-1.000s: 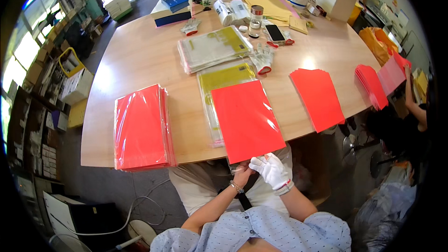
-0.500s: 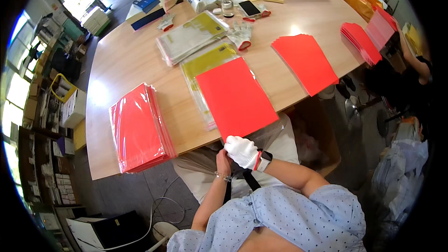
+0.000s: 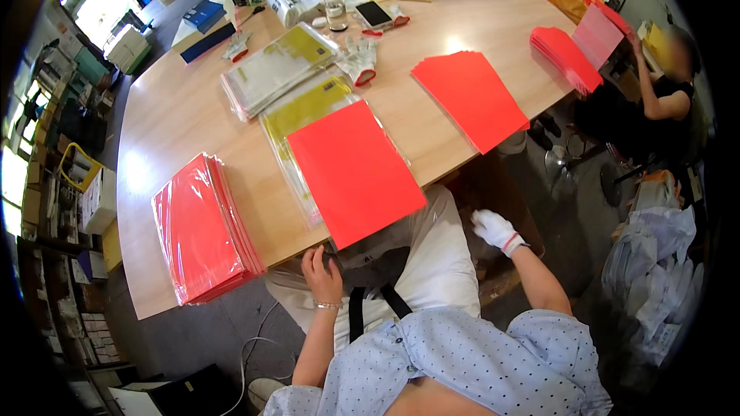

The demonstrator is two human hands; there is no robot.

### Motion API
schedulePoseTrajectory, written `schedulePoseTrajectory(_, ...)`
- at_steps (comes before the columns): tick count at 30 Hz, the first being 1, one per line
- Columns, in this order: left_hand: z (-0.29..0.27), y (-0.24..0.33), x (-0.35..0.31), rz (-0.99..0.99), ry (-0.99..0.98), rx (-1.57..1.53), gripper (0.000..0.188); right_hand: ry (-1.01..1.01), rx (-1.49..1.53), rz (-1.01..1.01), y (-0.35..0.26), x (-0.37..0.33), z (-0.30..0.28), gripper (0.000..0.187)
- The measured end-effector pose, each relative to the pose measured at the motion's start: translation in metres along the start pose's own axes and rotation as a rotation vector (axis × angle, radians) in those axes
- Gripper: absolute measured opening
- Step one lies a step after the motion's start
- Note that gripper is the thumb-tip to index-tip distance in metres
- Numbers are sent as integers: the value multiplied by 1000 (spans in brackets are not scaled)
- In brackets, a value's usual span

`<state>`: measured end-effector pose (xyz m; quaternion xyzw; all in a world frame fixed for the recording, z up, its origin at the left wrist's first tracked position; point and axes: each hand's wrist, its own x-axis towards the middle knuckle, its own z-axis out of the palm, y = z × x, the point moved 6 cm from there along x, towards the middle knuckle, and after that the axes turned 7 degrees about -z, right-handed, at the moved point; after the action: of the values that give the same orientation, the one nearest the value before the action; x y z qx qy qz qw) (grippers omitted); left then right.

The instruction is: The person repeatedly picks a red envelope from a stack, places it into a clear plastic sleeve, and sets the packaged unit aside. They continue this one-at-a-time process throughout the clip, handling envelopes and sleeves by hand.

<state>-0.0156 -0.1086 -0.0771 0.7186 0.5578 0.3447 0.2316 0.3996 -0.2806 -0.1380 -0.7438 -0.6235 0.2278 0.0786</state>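
Observation:
A red sheet (image 3: 354,173) lies on a clear plastic sleeve and overhangs the near table edge. My bare left hand (image 3: 321,277) is at that edge, just below the sheet's lower left corner, fingers apart and nothing in them. Off to the right, past my knee, my right hand (image 3: 496,231) in a white glove with a red cuff hangs above a brown cardboard box (image 3: 512,281), fingers stretched and holding nothing I can see. Under the sheet lie clear sleeves with an olive-yellow print (image 3: 308,104). To the left rests a stack of red sheets in clear wrapping (image 3: 204,231).
A fanned stack of red sheets (image 3: 474,100) sits at the right of the table (image 3: 177,123). Farther back are a glass jar (image 3: 334,5), a phone (image 3: 373,15), and loose gloves (image 3: 358,60). Across the right side a person (image 3: 659,100) handles pink-red sheets.
My hands, together at the sheet's lower corner before, have parted. The right one has swung right over the box; the left has opened at the table edge. The view has shifted slightly right.

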Motion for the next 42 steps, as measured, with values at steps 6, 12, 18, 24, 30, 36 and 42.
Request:
schedulePoseTrajectory(6,-6,53,18,542,-43,234,32,585,146,-672,-161,59,-89,17)
schedulePoseTrajectory(12,-3,38,39,366,-222,-1,11,257,296,-427,-149,89,-94,15)
schedulePoseTrajectory(18,9,1,42,-149,-179,41,23,392,197,-17,-152,95,-75,22)
schedulePoseTrajectory(24,26,-3,14,-796,-386,-904,20,448,1152,108,-135,95,-40,14)
schedulePoseTrajectory(30,-50,65,43,-294,-374,-607,17,226,1220,-52,-175,87,-19,26)
schedulePoseTrajectory(36,-238,-13,60,-191,114,-452,24,295,913,-578,-369,135,-26,28)
schedulePoseTrajectory(42,-327,-190,78,-263,104,520,40,-49,547,-687,-513,173,0,26)
